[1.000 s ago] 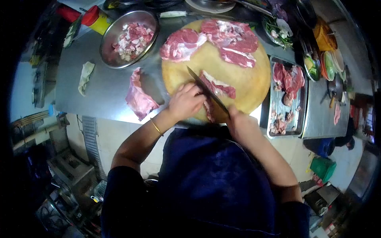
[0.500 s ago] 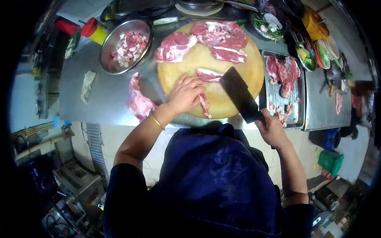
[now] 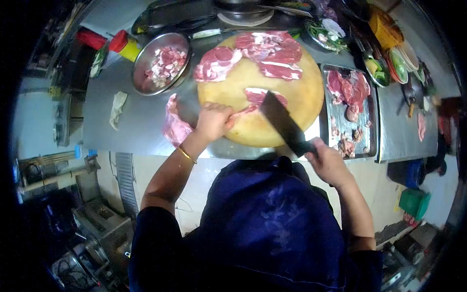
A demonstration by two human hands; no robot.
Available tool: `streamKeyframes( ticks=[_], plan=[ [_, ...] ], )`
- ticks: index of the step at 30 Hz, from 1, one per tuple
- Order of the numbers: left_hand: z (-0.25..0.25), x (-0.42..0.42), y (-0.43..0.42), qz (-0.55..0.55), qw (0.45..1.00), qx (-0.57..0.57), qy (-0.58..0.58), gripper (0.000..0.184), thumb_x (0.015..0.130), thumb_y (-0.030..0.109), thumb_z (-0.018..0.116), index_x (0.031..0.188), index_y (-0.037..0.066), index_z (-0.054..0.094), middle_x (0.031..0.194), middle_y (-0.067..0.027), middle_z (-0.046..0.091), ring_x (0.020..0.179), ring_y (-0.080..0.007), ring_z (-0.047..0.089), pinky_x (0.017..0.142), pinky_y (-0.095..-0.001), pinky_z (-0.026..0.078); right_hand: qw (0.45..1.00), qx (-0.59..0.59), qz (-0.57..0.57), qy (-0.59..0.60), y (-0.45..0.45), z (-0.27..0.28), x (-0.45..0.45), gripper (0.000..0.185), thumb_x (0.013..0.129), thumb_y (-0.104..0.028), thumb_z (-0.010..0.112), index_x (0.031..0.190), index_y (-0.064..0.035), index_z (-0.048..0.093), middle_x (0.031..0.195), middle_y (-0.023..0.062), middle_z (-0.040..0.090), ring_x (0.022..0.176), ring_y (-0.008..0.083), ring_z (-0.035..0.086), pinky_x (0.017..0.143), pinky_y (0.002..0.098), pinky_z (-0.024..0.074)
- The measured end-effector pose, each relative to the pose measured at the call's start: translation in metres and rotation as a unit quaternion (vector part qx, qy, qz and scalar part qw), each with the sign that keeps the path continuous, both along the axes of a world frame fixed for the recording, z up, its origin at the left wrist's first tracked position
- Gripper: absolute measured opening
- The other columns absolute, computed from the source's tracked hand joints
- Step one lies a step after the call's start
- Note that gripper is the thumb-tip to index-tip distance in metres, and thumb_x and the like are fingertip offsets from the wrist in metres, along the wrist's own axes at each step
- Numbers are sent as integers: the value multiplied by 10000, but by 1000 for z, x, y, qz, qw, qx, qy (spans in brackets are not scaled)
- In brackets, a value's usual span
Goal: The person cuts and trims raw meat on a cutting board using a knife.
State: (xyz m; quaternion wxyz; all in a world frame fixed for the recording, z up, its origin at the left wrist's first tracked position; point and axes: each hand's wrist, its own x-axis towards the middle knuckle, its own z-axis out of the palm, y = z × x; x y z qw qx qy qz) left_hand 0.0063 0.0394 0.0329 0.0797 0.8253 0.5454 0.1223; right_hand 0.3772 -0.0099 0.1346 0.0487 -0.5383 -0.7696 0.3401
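Observation:
My left hand (image 3: 213, 120) is closed round the end of a thin strip of meat (image 3: 245, 111) at the left side of the round cutting board (image 3: 301, 107). The strip stretches right toward a small slab of red meat (image 3: 255, 94) with a pale fat edge. In my right hand (image 3: 327, 161) is the handle of a cleaver (image 3: 282, 121). Its dark blade slants up and left, the tip end over the slab's right part, which it partly hides. Larger cuts of raw meat (image 3: 272, 48) lie along the board's far side.
A steel bowl (image 3: 141, 80) of chopped meat stands left of the board. A pale pink piece of meat (image 3: 174, 124) and a whitish cloth-like scrap (image 3: 117, 109) lie on the steel counter (image 3: 104, 134). At right is a metal tray (image 3: 375, 131) with meat and small scraps.
My left hand has moved left and closed on the strip, which now stretches sideways instead of pointing toward me. The cleaver has shifted slightly left and down, its blade now overlapping the slab.

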Motion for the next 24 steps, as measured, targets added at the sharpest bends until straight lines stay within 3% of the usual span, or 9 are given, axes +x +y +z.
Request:
streamKeyframes(
  ticks=[6, 10, 13, 15, 18, 22, 24],
  plan=[
    [9, -3, -44, 64, 995, 16, -80, 165, 722, 228, 775, 819, 140, 674, 816, -38, 639, 853, -268, 620, 802, -411, 448, 996, 67, -8, -55, 17, 11, -9, 312, 946, -201, 635, 1177, -48, 493, 822, 213, 678, 774, 425, 679, 687, 494, 528],
    [5, -1, -61, 92, 988, 43, -117, 212, 722, 243, 790, 873, 145, 678, 861, -32, 617, 902, -254, 596, 816, -401, 433, 990, 121, -12, 66, 8, 33, -50, 390, 931, -177, 649, 1259, -43, 485, 781, 181, 672, 704, 391, 687, 632, 462, 543],
    [-6, -1, -68, 118, 982, 48, -136, 251, 716, 240, 798, 902, 133, 667, 852, -36, 613, 884, -261, 595, 810, -402, 429, 987, 149, 33, 43, 3, 25, -71, 356, 908, -141, 659, 1202, -20, 499, 743, 189, 660, 688, 408, 675, 625, 471, 537],
    [-12, -1, -71, 128, 979, 60, -144, 255, 715, 233, 798, 901, 125, 661, 850, -38, 615, 870, -264, 597, 805, -400, 427, 986, 61, 142, -62, 11, -11, -69, 269, 934, -189, 631, 1079, -31, 468, 772, 237, 662, 730, 444, 661, 643, 510, 528],
    [-14, -1, -74, 132, 976, 61, -164, 254, 718, 218, 795, 904, 116, 654, 855, -44, 621, 855, -267, 601, 797, -399, 423, 991, 0, 112, -71, 27, -2, -67, 272, 951, -194, 620, 1109, -34, 467, 785, 222, 670, 755, 428, 671, 654, 509, 531],
    [-12, 3, -81, 171, 960, 55, -212, 229, 725, 199, 792, 886, 113, 654, 862, -52, 624, 857, -267, 607, 791, -399, 420, 997, 44, 60, 6, 16, 43, -83, 304, 931, -154, 646, 1145, -28, 471, 760, 198, 665, 723, 424, 670, 648, 502, 536],
    [-23, 1, -86, 189, 955, 50, -222, 218, 727, 194, 791, 879, 112, 659, 867, -56, 625, 861, -266, 610, 790, -399, 419, 992, 57, 110, -20, 11, 30, -85, 308, 931, -164, 647, 1142, -24, 471, 758, 198, 665, 715, 424, 669, 645, 500, 537]
  ],
)
